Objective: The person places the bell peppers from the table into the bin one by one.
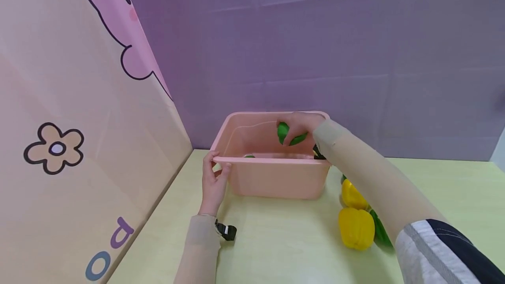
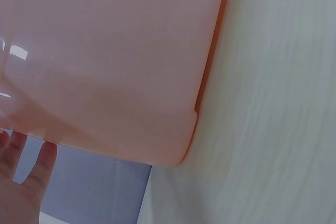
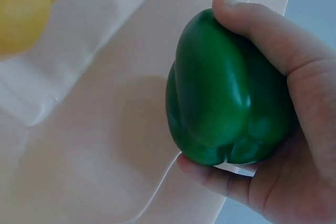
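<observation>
A pink plastic bin [image 1: 276,179] stands on the table against the purple backdrop. My left hand [image 1: 214,187] grips its rim at the front left corner, fingers over the edge and thumb on the near side; in the left wrist view its fingertips [image 2: 47,153] lie against the bin's wall. Inside the bin's opening, my right hand [image 1: 300,126] holds a green bell pepper [image 3: 220,93], thumb on one side and fingers on the other. A bit of something green [image 1: 249,156] shows over the front rim, mostly hidden inside the bin.
Right of the bin lie two yellow bell peppers [image 1: 357,228] with green ones [image 1: 380,229] beside them, partly behind the right forearm. Something rounded and yellow [image 3: 23,11] appears in the right wrist view. A printed cloth wall [image 1: 98,143] borders the table's left side.
</observation>
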Tool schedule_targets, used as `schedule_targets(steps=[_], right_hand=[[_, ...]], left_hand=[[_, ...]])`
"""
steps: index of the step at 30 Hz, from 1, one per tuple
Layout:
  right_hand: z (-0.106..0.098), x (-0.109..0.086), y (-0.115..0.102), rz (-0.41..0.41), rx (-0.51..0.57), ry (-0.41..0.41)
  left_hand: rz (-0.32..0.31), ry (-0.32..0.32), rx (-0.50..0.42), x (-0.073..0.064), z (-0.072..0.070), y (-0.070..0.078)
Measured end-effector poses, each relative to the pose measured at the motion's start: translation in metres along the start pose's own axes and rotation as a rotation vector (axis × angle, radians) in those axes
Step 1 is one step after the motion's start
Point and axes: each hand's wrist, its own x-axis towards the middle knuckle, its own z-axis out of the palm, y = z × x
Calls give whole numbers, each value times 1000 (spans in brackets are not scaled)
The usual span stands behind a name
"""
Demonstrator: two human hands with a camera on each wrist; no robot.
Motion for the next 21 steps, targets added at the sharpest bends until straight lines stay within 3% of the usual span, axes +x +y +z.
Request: schedule_targets(steps=[21], right_hand=[[7,-3,4,-38,-48,4]], left_hand=[[-2,-6,1,-3,-2,-1]])
